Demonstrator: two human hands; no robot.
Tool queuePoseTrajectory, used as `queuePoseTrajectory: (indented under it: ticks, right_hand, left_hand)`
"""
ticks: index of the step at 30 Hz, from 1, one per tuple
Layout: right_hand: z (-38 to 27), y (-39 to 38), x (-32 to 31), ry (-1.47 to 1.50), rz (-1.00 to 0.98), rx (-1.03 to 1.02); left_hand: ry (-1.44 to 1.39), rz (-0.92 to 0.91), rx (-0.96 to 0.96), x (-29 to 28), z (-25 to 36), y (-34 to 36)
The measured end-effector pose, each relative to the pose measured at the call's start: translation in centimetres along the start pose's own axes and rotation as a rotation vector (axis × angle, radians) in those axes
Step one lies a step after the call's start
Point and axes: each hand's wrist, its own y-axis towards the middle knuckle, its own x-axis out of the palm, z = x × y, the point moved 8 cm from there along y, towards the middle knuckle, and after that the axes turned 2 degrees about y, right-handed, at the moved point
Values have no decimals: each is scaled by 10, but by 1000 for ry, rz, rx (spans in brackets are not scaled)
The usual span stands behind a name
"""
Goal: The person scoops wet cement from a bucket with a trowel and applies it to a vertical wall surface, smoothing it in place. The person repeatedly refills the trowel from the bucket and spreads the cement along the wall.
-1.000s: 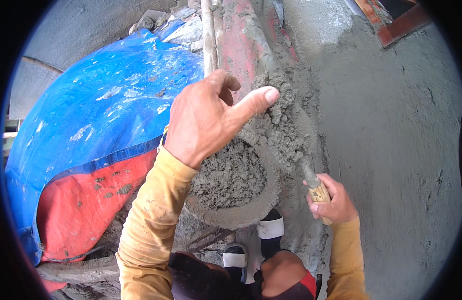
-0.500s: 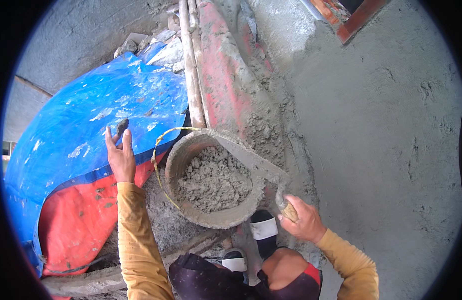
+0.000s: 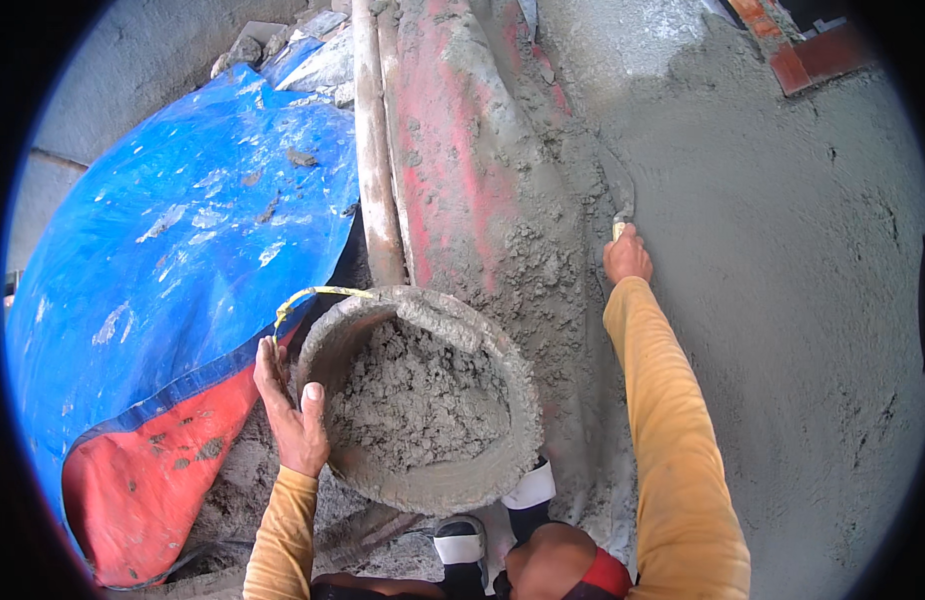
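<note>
My right hand (image 3: 628,258) grips the handle of a trowel (image 3: 621,190), whose blade lies at the joint where the grey mortared wall meets the mortar-strewn sheet. My left hand (image 3: 298,420) is beside the left rim of a round mortar-caked bucket (image 3: 528,400). Its fingers are stretched out and its thumb stands apart. The fingertips are by the bucket's yellow rope handle (image 3: 318,292); whether they touch it I cannot tell. Crumbly grey mortar (image 3: 423,395) fills the lower part of the bucket.
On the left, a blue tarp (image 3: 183,250) with a red underside (image 3: 153,490) covers a mound. Wooden poles (image 3: 380,200) run away beyond the bucket, beside a red sheet (image 3: 448,180) smeared with mortar. Wet grey wall (image 3: 763,300) spans the right, with a brick-red frame corner (image 3: 818,60) above.
My right hand has carried the trowel from over the bucket up to the wall's foot. My left hand has come down from above the tarp to the bucket, without the dark lump by its fingertips.
</note>
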Motion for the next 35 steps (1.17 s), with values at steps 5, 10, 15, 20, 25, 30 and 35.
queuePoseTrajectory:
  ticks: [5,10,15,20,25,30,35]
  right_hand:
    - [-6,61,46,-74,-115,74]
    - [-9,84,63,-14,-234,29]
    - [-3,86,57,57,-309,-40]
    - [-1,66,67,34,-344,-86]
    - [-7,70,37,290,-547,-50]
    - [-5,36,27,686,-747,39]
    - [-11,-43,-6,1085,-840,-33]
  left_hand:
    - [-48,35,-25,4,-13,-3]
    - [-43,42,-41,7,-14,0]
    - [3,12,-35,10,-14,2]
    - [-6,13,-43,7,-14,1]
    - [-13,-8,-2,9,-15,4]
    - [-49,16,-5,0,-17,2]
    - [66,51,6,-1,-15,-1]
